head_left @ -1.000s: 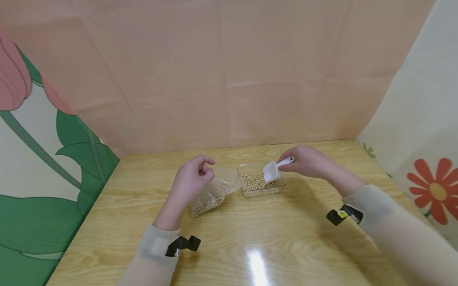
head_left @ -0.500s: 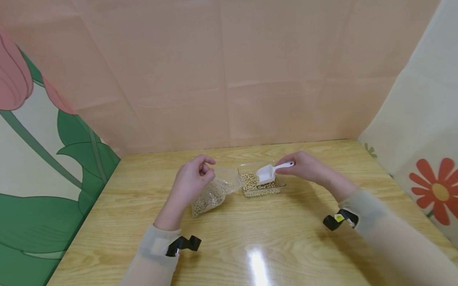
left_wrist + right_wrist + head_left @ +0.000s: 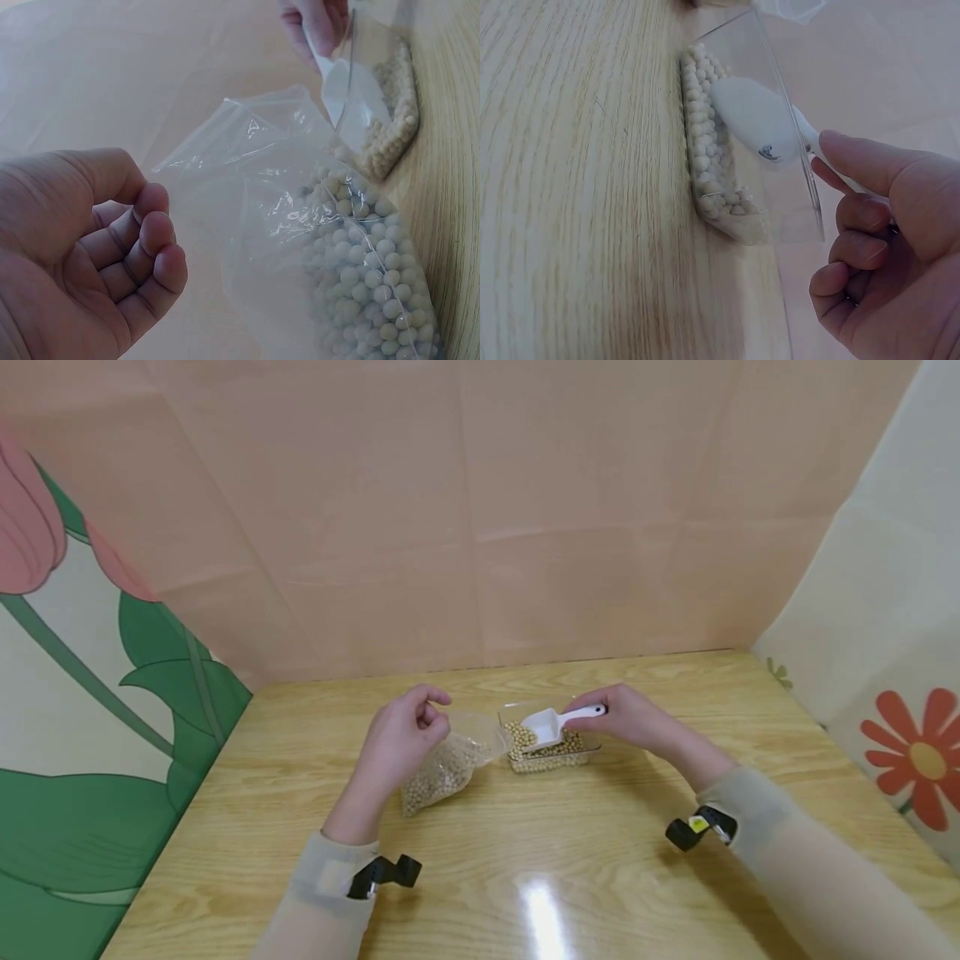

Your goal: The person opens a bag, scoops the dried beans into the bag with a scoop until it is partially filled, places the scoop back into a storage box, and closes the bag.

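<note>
My left hand [image 3: 397,739] pinches the upper edge of a clear plastic bag [image 3: 255,195] between thumb and curled index finger; the contact is partly hidden. Small round beige balls [image 3: 367,277] fill the bag's lower part. To its right stands a clear rectangular container [image 3: 787,214] with a layer of similar balls [image 3: 701,135]. My right hand [image 3: 630,718] grips the handle of a white scoop [image 3: 543,727] from the right side. The scoop's head is inside the container, low against the balls, tilted down to the left. Its front edge is hard to make out.
Both things stand on a wood-grain table [image 3: 480,843], the bag's mouth beside the container's left wall. A pink sheet [image 3: 480,527] rises behind the table. Printed flower panels flank it left and right. A small black camera [image 3: 701,827] is strapped to each wrist.
The right hand has moved left and slightly down. The scoop has shifted from the container's right part toward its left, with its handle now flatter. Left hand and bag have stayed still.
</note>
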Tool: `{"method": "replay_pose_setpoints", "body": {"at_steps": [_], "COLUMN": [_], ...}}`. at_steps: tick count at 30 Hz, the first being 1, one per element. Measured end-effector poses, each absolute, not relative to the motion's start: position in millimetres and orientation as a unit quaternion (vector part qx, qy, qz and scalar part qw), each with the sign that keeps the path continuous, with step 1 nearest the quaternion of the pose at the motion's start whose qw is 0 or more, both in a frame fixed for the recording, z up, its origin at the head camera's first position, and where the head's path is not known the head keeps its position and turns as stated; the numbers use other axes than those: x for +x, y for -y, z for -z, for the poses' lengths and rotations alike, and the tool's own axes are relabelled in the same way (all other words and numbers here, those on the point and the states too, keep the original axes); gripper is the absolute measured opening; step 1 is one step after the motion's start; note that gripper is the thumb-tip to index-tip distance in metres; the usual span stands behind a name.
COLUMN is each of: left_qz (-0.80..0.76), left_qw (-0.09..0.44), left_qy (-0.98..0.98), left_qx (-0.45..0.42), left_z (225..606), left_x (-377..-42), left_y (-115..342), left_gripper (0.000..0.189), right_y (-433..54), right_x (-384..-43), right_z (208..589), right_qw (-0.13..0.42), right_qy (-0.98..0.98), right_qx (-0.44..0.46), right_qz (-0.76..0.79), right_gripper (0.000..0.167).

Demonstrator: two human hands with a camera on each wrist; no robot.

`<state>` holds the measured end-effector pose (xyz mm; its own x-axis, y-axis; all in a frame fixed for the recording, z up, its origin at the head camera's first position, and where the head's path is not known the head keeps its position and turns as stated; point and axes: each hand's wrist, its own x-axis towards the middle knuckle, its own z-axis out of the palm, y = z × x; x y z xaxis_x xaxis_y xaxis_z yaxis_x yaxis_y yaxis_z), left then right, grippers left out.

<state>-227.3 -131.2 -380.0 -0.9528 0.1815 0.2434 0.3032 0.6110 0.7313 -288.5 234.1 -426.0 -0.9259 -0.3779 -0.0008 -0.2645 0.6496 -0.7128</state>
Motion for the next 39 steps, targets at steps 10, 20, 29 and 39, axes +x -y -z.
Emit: {"method": "replay_pose_setpoints", "body": {"at_steps": [10, 20, 29, 39], "left_qz": [0.419, 0.418, 0.418, 0.422], "left_qw": [0.075, 0.073, 0.072, 0.067], "left_qy": [0.894, 0.895, 0.894, 0.894], "left_qx": [-0.139, -0.140, -0.142, -0.137], "left_z": [380, 380, 380, 380], "left_x": [-228, -228, -228, -228], "left_y": [132, 133, 134, 135], "left_gripper": [0.026, 0.026, 0.026, 0.027], "right_y": [-230, -227, -221, -217], "right_x": [-289, -287, -284, -282], "right_z": [431, 438, 442, 446], "right_qw": [0.082, 0.094, 0.086, 0.088], "right_qy": [-0.899, -0.885, -0.876, -0.861], "right_qx": [-0.170, -0.152, -0.139, -0.125], "right_qz": [0.395, 0.430, 0.454, 0.485], "right_gripper": [0.033, 0.033, 0.035, 0.039]}}
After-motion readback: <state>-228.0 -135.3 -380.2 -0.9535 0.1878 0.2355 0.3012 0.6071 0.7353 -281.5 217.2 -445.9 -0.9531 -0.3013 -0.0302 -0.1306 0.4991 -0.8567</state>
